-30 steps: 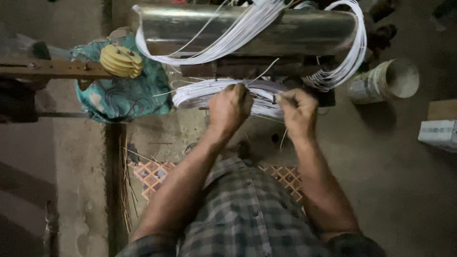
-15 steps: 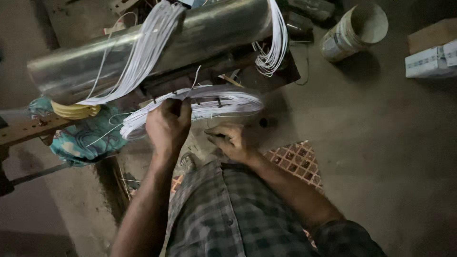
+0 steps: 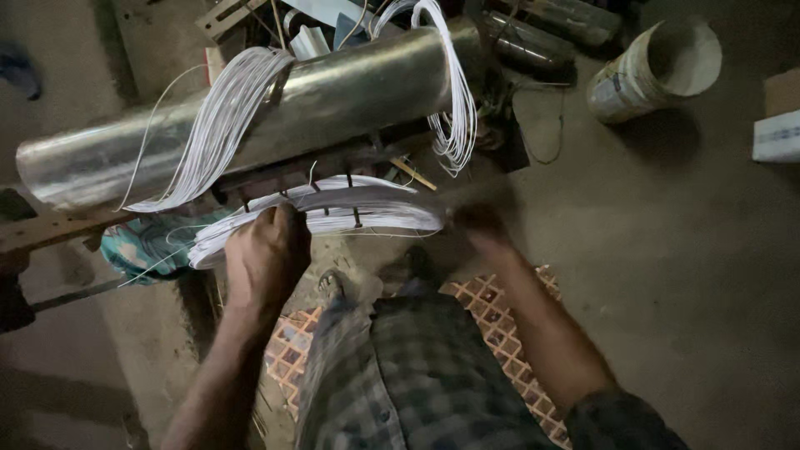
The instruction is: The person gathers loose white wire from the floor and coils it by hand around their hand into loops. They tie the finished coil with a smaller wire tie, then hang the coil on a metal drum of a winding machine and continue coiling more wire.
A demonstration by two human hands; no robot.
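The left hand is closed over the near edge of a flat bundle of white wire, its fingers curled round the strands at the bundle's left half. The bundle lies stretched across a low frame with thin upright pins poking through it, just below a long metal cylinder that runs slantwise across the top of the view. The right hand sits at the bundle's right end, blurred and dark; whether it grips the strands or only touches them cannot be told.

Two more hanks of the same white wire hang over the cylinder: a broad one draped on the left side and trailing down towards the bundle, and a narrower loop near the right end, dangling just above the right hand. These crowd the space over the bundle.

Left of the left hand, a teal patterned cloth lies under the bundle's end, beside a wooden bar. Behind the cylinder is a clutter of metal scraps and tools. Well off to the right stand a pale bucket tipped on its side and a white box at the picture's edge, both on the bare concrete floor. The person's checked clothing fills the foreground, over an orange lattice-patterned mat, with a bare foot showing just below the bundle
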